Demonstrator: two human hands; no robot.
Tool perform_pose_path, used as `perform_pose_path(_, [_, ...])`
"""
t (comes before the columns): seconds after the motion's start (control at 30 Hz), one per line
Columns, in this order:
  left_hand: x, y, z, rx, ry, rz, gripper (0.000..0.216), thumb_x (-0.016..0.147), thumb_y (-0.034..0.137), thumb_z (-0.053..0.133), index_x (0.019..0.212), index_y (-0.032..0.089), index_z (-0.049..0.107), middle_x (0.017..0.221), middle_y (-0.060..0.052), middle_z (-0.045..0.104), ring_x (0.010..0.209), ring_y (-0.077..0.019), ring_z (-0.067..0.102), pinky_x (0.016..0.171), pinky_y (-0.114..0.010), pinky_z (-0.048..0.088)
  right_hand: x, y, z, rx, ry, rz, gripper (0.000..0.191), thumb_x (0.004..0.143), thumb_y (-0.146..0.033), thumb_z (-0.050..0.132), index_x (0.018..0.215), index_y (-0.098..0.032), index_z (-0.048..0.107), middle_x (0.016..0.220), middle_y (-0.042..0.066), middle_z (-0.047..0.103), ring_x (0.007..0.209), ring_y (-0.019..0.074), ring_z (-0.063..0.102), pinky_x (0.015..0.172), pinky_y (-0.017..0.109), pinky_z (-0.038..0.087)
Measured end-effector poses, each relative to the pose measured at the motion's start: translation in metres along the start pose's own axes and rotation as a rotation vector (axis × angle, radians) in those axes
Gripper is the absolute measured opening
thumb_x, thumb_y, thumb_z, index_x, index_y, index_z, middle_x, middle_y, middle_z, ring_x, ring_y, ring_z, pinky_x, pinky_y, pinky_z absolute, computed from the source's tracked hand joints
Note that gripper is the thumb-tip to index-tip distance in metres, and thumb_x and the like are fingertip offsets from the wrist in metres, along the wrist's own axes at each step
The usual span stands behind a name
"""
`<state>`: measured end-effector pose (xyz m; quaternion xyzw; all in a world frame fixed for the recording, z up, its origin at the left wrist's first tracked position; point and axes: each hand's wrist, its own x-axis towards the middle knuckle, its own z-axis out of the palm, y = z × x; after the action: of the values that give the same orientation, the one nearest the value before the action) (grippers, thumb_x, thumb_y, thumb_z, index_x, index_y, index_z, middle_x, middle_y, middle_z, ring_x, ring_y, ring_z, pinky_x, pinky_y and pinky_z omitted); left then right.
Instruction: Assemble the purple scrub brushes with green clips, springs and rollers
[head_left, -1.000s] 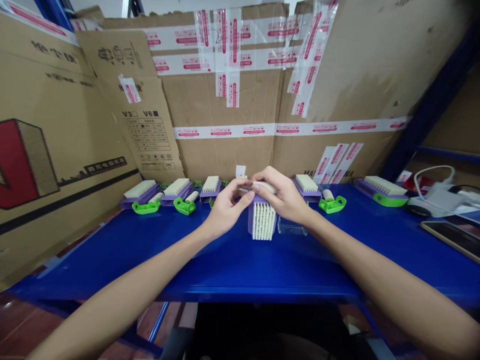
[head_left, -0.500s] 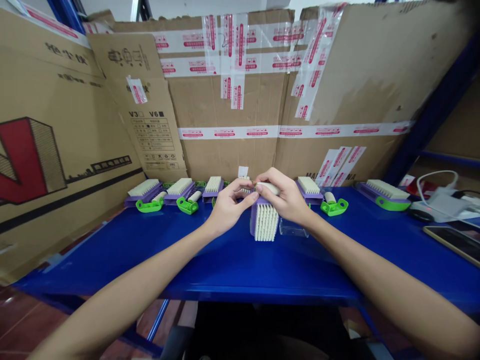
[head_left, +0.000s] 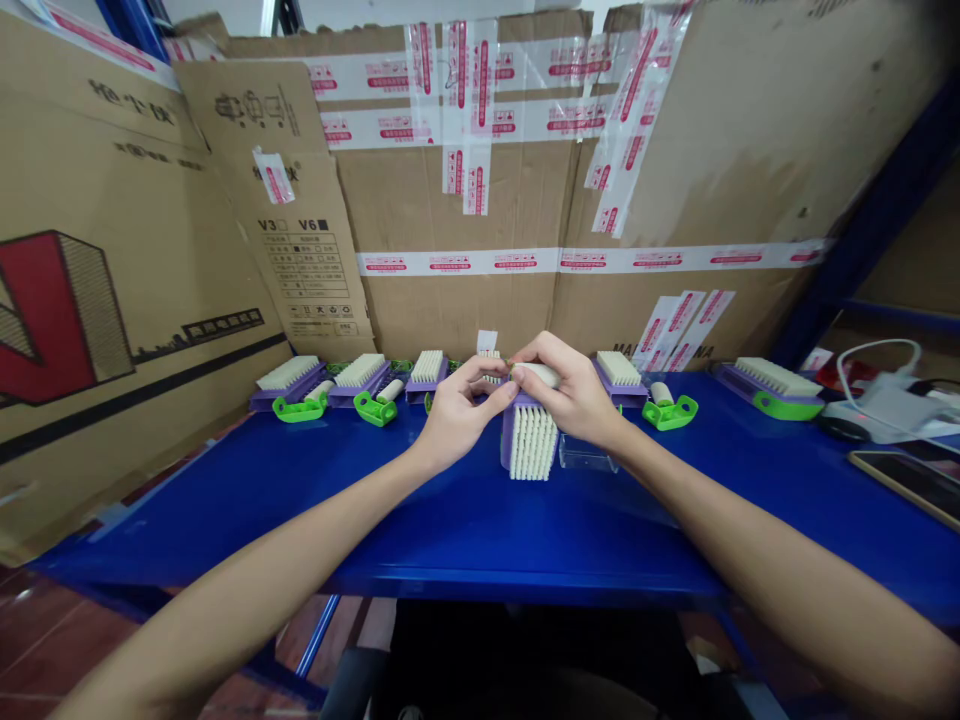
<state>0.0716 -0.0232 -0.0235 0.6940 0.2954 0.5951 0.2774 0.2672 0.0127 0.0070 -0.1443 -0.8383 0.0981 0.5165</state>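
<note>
Roller (head_left: 541, 375) gripped in your right hand (head_left: 576, 398) | your left hand (head_left: 459, 412) at its left end (hold unclear) | barely moved: same step, apparently

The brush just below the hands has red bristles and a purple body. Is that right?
Nearly! The bristles are creamy white, not red; the head view shows that. The brush just below the left hand and right hand does have a purple body.
</note>
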Motion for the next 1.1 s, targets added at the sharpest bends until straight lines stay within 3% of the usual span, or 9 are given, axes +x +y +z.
perform_pose_path(0.3, [-0.002,0.001,0.002,-0.004,0.026,0.017,0.034,0.095,0.046,0.082,0.117,0.022,0.071,0.12,-0.008,0.075,0.091,-0.0165,0.073,0.081,-0.031,0.06,0.001,0.0,0.001,0.012,0.029,0.006,0.02,0.107,-0.041,0.063,0.097,-0.024,0.066,0.092,0.003,0.066,0.084,0.0202,0.062,0.078,0.036,0.048])
perform_pose_path(0.6, [-0.001,0.0,0.001,-0.02,-0.013,0.021,0.029,0.099,0.045,0.077,0.107,0.021,0.065,0.103,-0.003,0.071,0.082,-0.014,0.068,0.074,-0.029,0.057,0.002,0.001,0.003,0.023,0.041,-0.002,0.02,0.106,-0.041,0.064,0.095,-0.024,0.066,0.091,0.002,0.066,0.083,0.0198,0.062,0.077,0.036,0.048])
perform_pose_path(0.87, [-0.004,0.004,0.002,0.072,-0.004,0.069,0.029,0.1,0.042,0.077,0.117,0.023,0.065,0.111,-0.005,0.071,0.085,-0.0129,0.07,0.068,-0.023,0.056,-0.001,0.001,0.0,0.013,0.048,-0.014,0.014,0.106,-0.035,0.066,0.1,-0.023,0.07,0.094,0.003,0.069,0.086,0.02,0.065,0.08,0.036,0.049])
perform_pose_path(1.1, [-0.008,0.006,-0.001,0.107,0.006,0.066,0.036,0.092,0.037,0.085,0.117,0.023,0.063,0.101,-0.002,0.071,0.08,-0.0133,0.071,0.066,-0.023,0.06,-0.001,0.0,-0.009,0.017,-0.017,-0.031,0.015,0.11,-0.033,0.061,0.112,-0.024,0.074,0.104,0.005,0.075,0.094,0.0208,0.069,0.087,0.037,0.052])
